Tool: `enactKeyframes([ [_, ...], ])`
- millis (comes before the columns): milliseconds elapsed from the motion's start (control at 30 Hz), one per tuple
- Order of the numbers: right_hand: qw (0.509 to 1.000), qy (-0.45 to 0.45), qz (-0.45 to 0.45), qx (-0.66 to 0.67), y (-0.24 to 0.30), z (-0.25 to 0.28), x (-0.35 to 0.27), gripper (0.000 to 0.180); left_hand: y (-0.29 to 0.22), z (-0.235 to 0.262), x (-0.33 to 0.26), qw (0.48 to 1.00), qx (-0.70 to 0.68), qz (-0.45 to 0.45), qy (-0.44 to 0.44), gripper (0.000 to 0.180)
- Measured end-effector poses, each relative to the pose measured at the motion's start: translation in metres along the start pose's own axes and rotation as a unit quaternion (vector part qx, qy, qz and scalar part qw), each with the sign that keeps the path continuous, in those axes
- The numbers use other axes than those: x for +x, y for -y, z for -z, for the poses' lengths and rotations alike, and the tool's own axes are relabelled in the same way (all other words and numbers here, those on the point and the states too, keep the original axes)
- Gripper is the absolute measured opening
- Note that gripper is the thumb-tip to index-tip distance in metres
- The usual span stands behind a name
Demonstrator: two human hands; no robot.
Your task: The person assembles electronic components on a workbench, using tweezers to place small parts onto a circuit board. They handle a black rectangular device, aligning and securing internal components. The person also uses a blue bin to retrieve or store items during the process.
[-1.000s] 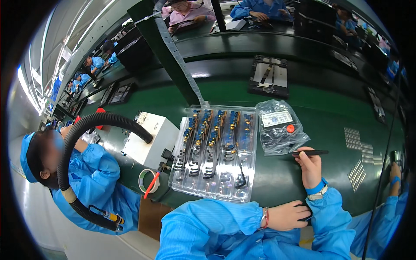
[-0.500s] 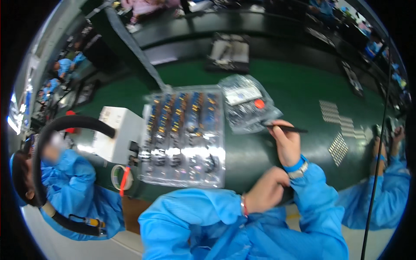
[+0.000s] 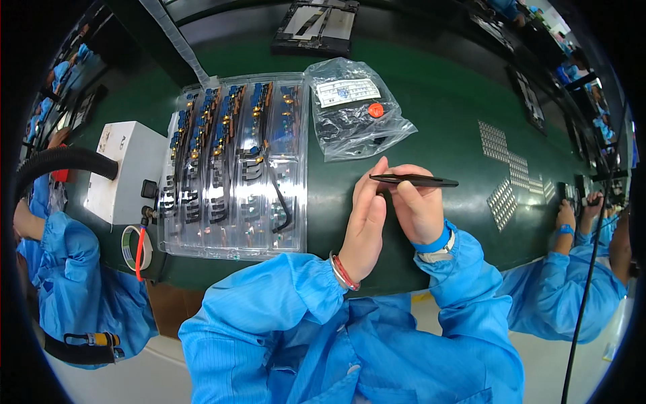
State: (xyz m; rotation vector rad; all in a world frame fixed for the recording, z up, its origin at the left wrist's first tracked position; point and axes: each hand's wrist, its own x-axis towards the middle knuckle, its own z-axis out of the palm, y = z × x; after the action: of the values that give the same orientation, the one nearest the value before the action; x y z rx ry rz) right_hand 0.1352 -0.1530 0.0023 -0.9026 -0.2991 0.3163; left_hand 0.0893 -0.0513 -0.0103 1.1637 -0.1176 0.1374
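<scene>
Black tweezers [image 3: 420, 180] are held in my right hand [image 3: 418, 212], pinched between thumb and fingers, with their tips pointing left. My left hand [image 3: 365, 229] is raised right beside them, fingers stretched upward and thumb apart. The tweezer tips reach the upper fingers of that hand; I see nothing held there. Left of my hands lies a clear plastic tray [image 3: 301, 222] with rows of flex cables [image 3: 225, 121], blue, orange and black. Just beyond my hands rests a clear plastic bag [image 3: 356, 128] of dark parts, with a white label and a red round sticker.
A white box [image 3: 128, 172] with a black hose [image 3: 67, 160] stands left of the tray, near a tape roll [image 3: 128, 248]. Small silvery pieces [image 3: 501, 202] lie in sheets at the right. A dark device frame [image 3: 315, 27] sits far back. Co-workers in blue sit on both sides.
My left hand has risen from near my right wrist to the tweezer tips. The tweezers stay in my right hand, now level before me. The whole view has shifted.
</scene>
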Motion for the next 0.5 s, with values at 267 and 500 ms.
enactKeyframes([
  [267,0.994,0.064,-0.068,0.060,0.000,-0.005,-0.006,0.022,-0.014,0.007,0.008,0.981,0.119,-0.153,0.009,0.049],
  [500,0.962,0.140,-0.129,-0.197,0.023,0.007,0.013,0.045,-0.022,0.013,0.011,0.984,0.085,-0.158,-0.017,0.042],
])
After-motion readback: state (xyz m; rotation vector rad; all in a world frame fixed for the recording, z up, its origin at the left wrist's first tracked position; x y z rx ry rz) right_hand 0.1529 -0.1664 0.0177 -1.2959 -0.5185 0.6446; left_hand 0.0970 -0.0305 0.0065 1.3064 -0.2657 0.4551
